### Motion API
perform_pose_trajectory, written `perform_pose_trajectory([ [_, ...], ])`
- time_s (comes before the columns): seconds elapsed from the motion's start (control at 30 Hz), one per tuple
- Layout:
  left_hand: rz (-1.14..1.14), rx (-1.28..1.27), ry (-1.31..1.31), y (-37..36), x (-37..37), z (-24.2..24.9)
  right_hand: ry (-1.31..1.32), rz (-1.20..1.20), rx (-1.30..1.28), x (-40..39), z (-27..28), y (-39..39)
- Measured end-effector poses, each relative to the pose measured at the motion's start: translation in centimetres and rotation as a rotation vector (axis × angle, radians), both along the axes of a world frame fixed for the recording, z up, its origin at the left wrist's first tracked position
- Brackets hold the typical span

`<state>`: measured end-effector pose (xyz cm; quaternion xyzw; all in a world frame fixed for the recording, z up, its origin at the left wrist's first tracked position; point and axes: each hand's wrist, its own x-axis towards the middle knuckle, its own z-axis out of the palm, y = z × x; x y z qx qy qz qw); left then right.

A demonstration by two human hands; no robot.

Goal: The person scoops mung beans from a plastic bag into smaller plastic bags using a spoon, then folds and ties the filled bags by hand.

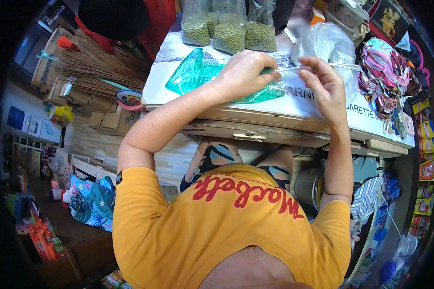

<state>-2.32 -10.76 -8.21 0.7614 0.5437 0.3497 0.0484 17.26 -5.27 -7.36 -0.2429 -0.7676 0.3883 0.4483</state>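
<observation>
My left hand [248, 72] is closed over a crumpled green plastic bag [193, 72] on the table, its fingertips pinching one end of a thin white string [287, 69]. To its right my right hand [323, 84] is raised, palm turned inward. Its thumb and index finger are curled around the string, which runs on past the fingers to the right. Whether those two fingertips touch is hard to see. Just beyond my left hand stand clear bags of small green beans [229, 36]. A bunched clear plastic bag [318, 41] lies behind my right hand.
The white tabletop [156, 89] carries printed black letters and has a worn wooden front edge. Bundled colourful fabric [386, 72] sits at the right end. Stick brooms [101, 62] and cardboard boxes [115, 120] are at the left. Hanging sachets [425, 168] line the right side.
</observation>
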Motion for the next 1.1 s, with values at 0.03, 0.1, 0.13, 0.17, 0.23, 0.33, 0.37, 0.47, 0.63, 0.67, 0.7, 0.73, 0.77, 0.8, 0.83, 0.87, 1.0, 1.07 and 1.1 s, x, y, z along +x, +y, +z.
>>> perform_pose_trajectory([
  [0.03,-0.007,0.006,0.009,0.0,0.0,-0.1,-0.046,-0.023,0.044,0.2,0.0,0.0],
  [0.1,-0.021,0.02,0.026,0.2,-0.1,-0.3,-0.044,-0.093,0.145,0.4,0.0,0.0],
  [0.13,-0.026,0.033,0.025,0.3,-0.1,-0.4,-0.032,-0.117,0.181,0.5,0.3,0.0],
  [0.17,-0.028,0.046,0.023,0.4,0.0,-0.5,-0.021,-0.138,0.217,0.8,0.6,0.0],
  [0.23,-0.031,0.06,0.027,0.3,-0.1,-0.6,0.009,-0.179,0.283,1.3,0.8,0.4],
  [0.33,-0.041,0.078,0.052,0.3,-0.2,-0.7,0.062,-0.206,0.207,1.9,1.2,0.3],
  [0.37,-0.043,0.092,0.061,0.4,-0.3,-0.9,0.071,-0.224,0.228,2.0,1.1,0.4],
  [0.47,-0.04,0.112,0.052,0.4,-0.3,-1.1,0.081,-0.23,0.171,2.6,0.5,1.1],
  [0.63,-0.048,0.132,0.066,0.4,-0.5,-1.2,0.166,-0.304,0.205,4.0,1.2,1.9],
  [0.67,-0.05,0.137,0.065,0.4,-0.5,-1.2,0.181,-0.309,0.211,4.3,1.3,2.1],
  [0.7,-0.052,0.142,0.064,0.5,-0.5,-1.2,0.198,-0.327,0.22,4.6,1.5,2.3],
  [0.73,-0.051,0.133,0.063,0.5,-0.5,-1.2,0.218,-0.343,0.217,5.0,1.6,2.5],
  [0.77,-0.05,0.123,0.062,0.6,-0.6,-1.2,0.238,-0.359,0.214,5.4,1.7,2.6],
  [0.8,-0.048,0.114,0.06,0.6,-0.6,-1.3,0.257,-0.374,0.211,5.8,1.9,2.8],
  [0.83,-0.05,0.113,0.063,0.7,-0.7,-1.3,0.278,-0.383,0.203,6.3,2.2,2.8],
  [0.87,-0.052,0.111,0.067,0.7,-0.7,-1.3,0.402,-0.363,0.108,6.8,2.1,3.0],
  [1.0,-0.011,0.112,0.111,0.8,-0.8,-1.4,0.536,-0.432,0.092,9.6,2.4,4.3],
  [1.07,-0.025,0.025,0.098,0.5,-0.7,-0.8,0.59,-0.467,0.075,11.0,2.4,4.6],
  [1.1,-0.031,-0.019,0.092,0.3,-0.7,-0.5,0.607,-0.46,0.051,11.8,2.4,4.6],
])
